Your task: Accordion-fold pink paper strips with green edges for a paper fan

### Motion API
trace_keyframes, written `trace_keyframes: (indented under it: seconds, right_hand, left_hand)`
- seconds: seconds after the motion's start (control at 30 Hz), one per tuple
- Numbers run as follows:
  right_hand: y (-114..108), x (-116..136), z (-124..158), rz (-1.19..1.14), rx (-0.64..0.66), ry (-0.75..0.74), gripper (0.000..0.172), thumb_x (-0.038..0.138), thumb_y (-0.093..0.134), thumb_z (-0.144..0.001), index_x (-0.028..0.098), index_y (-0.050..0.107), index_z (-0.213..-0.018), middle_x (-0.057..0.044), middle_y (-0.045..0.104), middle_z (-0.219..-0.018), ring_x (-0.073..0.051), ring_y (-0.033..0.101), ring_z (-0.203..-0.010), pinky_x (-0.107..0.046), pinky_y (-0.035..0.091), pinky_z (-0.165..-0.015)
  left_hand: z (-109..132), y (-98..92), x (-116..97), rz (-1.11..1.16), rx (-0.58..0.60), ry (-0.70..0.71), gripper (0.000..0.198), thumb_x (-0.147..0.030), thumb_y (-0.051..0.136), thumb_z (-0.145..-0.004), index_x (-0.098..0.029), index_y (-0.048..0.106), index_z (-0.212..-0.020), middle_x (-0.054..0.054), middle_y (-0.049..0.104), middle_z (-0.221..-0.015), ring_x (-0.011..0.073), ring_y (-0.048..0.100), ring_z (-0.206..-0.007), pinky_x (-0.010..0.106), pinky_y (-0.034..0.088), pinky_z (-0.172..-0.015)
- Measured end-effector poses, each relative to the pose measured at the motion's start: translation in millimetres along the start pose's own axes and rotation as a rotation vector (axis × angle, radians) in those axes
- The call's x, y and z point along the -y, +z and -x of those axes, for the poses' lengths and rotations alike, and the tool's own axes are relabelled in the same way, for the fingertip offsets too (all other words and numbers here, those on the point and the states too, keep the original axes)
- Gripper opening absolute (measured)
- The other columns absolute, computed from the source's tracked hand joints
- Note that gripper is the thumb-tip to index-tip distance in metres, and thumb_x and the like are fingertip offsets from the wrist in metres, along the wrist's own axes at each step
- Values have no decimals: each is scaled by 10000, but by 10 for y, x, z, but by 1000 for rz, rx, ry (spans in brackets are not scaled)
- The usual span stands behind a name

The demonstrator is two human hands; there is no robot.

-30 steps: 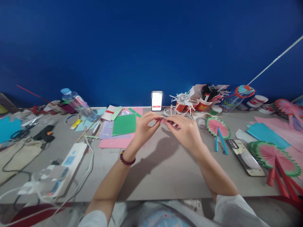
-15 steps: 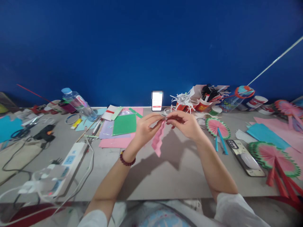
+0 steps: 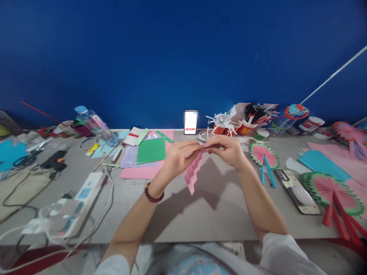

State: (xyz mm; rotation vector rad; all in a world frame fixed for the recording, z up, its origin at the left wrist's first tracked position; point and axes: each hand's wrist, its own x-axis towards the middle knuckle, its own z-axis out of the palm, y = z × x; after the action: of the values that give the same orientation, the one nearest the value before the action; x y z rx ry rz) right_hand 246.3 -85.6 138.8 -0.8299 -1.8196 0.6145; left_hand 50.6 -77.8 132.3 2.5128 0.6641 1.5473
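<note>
A pink strip of pleated paper [image 3: 194, 175] hangs down from between my two hands, above the grey table. My left hand [image 3: 180, 156] has its fingers pressed together on the upper end of the paper. Meeting it fingertip to fingertip, my right hand [image 3: 226, 150] pinches the same top edge. The fingers cover that upper end, so the fold itself is hidden. The zigzag lower end dangles free, and its shadow falls on the table.
Behind my hands a lit phone [image 3: 190, 123] leans on the blue wall. Green paper [image 3: 151, 150] lies left over pink sheets. Finished paper fans [image 3: 263, 154] and a phone with a mouse [image 3: 302, 194] lie right. A power strip [image 3: 84, 202] and cables occupy the left.
My right hand's fingers have closed flatter along the paper's top edge and the hands have drawn closer together. The pink paper's lower end hangs slightly lower and looks more spread.
</note>
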Motion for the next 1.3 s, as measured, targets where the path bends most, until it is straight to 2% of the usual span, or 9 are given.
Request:
trace_keyframes:
  seconds: [0.2, 0.47, 0.67, 1.07, 1.3]
  right_hand:
    - [15, 23, -12, 51, -35, -95, 62, 266, 705, -779, 236, 720, -832, -26, 724, -780, -146, 662, -706, -253, 531, -612]
    - [73, 24, -11, 117, -94, -165, 70, 286, 676, -804, 237, 723, -822, -34, 738, -785, -160, 675, -712, -282, 543, -643]
    - [94, 8, -19, 79, -117, -243, 108, 141, 664, -793, 222, 720, -838, -35, 735, -790, -146, 676, -724, -260, 546, -653]
    - [149, 26, -13, 53, -127, -209, 124, 162, 619, -824, 223, 720, -861, -37, 723, -798, -129, 652, -647, -259, 547, -578]
    - [153, 20, -12, 50, -135, -221, 130, 160, 635, -815, 236, 724, -871, -35, 731, -811, -148, 672, -726, -277, 559, -636]
  left_hand:
    - [-8, -12, -13, -16, -8, 0, 119, -169, 566, -873, -175, 683, -891, 67, 734, -905, 151, 687, -812, 261, 525, -687]
    - [15, -22, 16, -29, -30, 9, 103, -152, 594, -849, -172, 688, -887, 63, 737, -905, 155, 689, -821, 262, 526, -718]
    - [-1, -38, -14, -38, -38, 5, 110, -134, 594, -846, -169, 688, -891, 58, 736, -896, 150, 688, -814, 250, 518, -705]
    - [19, -29, 1, -41, -76, 4, 121, -138, 590, -846, -182, 686, -904, 46, 733, -880, 140, 679, -798, 246, 521, -692]
    - [6, -32, -14, -41, -99, 21, 109, -113, 615, -822, -169, 683, -888, 45, 731, -855, 134, 672, -761, 242, 522, -681]
